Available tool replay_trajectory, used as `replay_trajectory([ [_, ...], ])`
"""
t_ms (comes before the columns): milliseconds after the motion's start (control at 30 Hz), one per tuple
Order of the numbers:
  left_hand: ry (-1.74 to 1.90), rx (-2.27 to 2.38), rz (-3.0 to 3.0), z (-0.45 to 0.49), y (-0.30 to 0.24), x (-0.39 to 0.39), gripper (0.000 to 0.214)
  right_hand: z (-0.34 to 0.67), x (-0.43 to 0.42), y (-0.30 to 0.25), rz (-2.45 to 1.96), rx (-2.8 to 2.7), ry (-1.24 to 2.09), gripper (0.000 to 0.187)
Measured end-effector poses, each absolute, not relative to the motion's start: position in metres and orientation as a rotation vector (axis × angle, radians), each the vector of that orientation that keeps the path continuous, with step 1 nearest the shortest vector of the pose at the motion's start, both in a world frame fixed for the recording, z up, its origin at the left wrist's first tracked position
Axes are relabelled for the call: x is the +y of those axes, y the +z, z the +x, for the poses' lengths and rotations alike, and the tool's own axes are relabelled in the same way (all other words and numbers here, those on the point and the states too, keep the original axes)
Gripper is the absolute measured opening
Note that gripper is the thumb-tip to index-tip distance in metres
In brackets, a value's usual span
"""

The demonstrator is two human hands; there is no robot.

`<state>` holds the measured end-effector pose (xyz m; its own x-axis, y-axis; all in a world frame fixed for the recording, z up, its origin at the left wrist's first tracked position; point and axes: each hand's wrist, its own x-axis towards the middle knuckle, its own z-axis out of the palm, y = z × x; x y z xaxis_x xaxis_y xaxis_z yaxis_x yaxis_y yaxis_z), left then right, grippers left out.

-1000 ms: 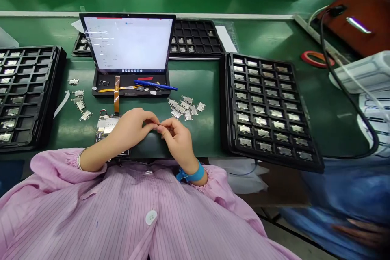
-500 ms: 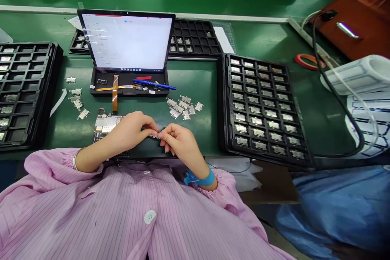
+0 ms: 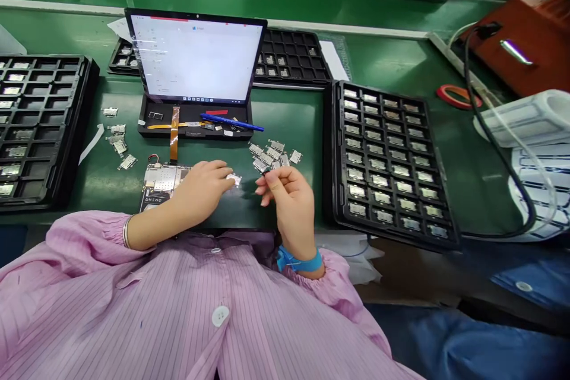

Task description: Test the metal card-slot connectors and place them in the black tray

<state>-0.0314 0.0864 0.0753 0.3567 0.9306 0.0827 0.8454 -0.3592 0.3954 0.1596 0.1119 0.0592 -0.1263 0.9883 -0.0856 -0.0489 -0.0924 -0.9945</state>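
My left hand hovers by the right side of a bare circuit board, its fingertips against a small silvery metal part. The thumb side is mostly hidden, but the fingers look closed on the part's left edge. With thumb and forefinger pinched, my right hand is at the front of a loose pile of similar metal parts. Something small and dark shows at that pinch, too small to name. An orange ribbon cable runs from the board to a lit screen.
A black tray full of metal parts stands at right, another black tray at left. Several loose parts lie near the left tray. A blue pen rests on the screen's base. Red tape and a label roll sit far right.
My hands were together in front of my body. My right hand has moved right and forward to the pile; my left has shifted slightly forward, with a metal part now showing at its fingertips.
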Motion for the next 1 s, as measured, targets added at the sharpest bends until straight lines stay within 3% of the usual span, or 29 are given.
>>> replay_trajectory([
  [200,0.601,1.945,2.197,-0.069,0.088,0.057,0.03,0.14,0.103,0.055,-0.958,-1.258,2.084,0.025],
  [367,0.686,2.508,1.67,-0.13,0.098,0.031,0.022,0.141,0.132,0.046,-1.042,-1.209,1.823,0.025],
  [467,0.658,2.622,1.449,-0.154,0.088,0.027,0.022,0.138,0.136,0.043,-1.065,-1.289,1.729,0.024],
  [833,0.894,2.342,1.287,-0.147,0.081,0.026,0.015,0.127,0.098,0.058,-1.078,-1.469,1.731,0.023],
  [1000,1.198,1.699,1.118,-0.106,0.081,0.029,0.027,0.122,0.091,0.069,-1.076,-1.377,1.799,0.024],
])
